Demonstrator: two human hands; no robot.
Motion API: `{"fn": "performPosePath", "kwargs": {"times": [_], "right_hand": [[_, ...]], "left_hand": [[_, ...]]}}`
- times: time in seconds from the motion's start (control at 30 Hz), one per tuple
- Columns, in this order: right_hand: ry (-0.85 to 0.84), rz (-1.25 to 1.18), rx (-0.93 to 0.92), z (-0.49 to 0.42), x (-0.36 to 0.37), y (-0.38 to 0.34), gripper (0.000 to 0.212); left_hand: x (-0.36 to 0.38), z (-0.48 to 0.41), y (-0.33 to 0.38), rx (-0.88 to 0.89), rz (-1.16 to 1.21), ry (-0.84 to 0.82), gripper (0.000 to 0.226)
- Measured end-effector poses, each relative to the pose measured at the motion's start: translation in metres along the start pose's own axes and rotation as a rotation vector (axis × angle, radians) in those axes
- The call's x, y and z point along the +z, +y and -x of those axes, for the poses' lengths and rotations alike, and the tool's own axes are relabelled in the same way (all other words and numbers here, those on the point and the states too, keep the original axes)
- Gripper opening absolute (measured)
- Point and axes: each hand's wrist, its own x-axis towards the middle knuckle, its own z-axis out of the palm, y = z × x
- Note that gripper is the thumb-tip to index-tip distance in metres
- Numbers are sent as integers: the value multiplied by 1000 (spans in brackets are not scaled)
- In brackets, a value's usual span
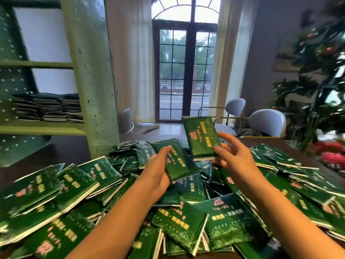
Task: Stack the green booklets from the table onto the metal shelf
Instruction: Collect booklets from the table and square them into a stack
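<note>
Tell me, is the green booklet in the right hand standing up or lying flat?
Standing up. The right hand holds the booklet by its lower end, raised above the pile, cover facing the camera, top leaning slightly left.

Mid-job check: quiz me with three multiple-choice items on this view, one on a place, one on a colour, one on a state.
1. Where do the stacked booklets sit?
A in a cardboard box; B on the metal shelf at left; C on a trolley.

2. What colour are the shelf's boards?
A red; B black; C pale green.

3. What is the right hand doing?
A holding a booklet raised above the pile; B clenched and empty; C hanging open and empty.

Answers:
1 B, neat stacks lie on the lower board at left.
2 C, the boards show pale green.
3 A, its fingers grip the booklet's lower end, clear of the pile.
</note>
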Motion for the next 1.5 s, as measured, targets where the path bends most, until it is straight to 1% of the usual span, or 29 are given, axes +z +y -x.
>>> {"fn": "performPosePath", "kwargs": {"times": [0.1,0.17,0.27,0.37,0.47,0.53,0.57,0.6,0.67,0.77,0.9,0.97,1.03,1.13,1.23,1.33,1.4,1.5], "right_hand": [[-126,193,-20,8,-1,1,37],[-190,305,-42,12,1,4,37],[-257,484,-82,12,8,11,42],[-345,670,-194,7,15,16,45],[-370,726,-259,-1,11,7,31],[-402,753,-240,-6,0,1,16],[-445,782,-219,-7,-6,1,12],[-503,819,-198,-6,-11,2,13],[-619,898,-142,3,-13,5,26],[-729,994,-105,17,-4,10,44],[-837,1195,-126,30,9,21,47],[-859,1157,-144,35,13,24,44],[-865,1054,-133,36,17,27,34],[-801,901,-61,34,16,27,14],[-607,769,13,28,6,24,6],[-295,695,-46,17,-5,25,5],[-111,579,-102,14,-6,24,11],[38,384,-224,16,-4,21,17]], "left_hand": [[2,-1,-14,-9,30,-84,39],[1,-2,-21,-23,61,-96,41],[-4,-2,-26,41,68,-71,35],[-7,-3,-30,197,-66,5,23],[-14,-4,-29,291,-144,84,17],[-18,-2,-25,332,-163,106,16],[-20,-2,-24,344,-169,113,16],[-22,-1,-23,353,-171,120,15],[-24,-1,-21,364,-161,137,16],[-24,-2,-20,384,-150,167,18],[-24,0,-22,394,-134,164,20],[-24,0,-23,397,-121,166,23],[-23,0,-22,403,-93,163,23],[-22,1,-19,401,-42,150,23],[-23,4,-15,366,-10,112,22],[-24,6,-15,319,-24,100,17],[-25,5,-17,303,-71,98,15],[-24,6,-21,277,-174,59,14]]}}
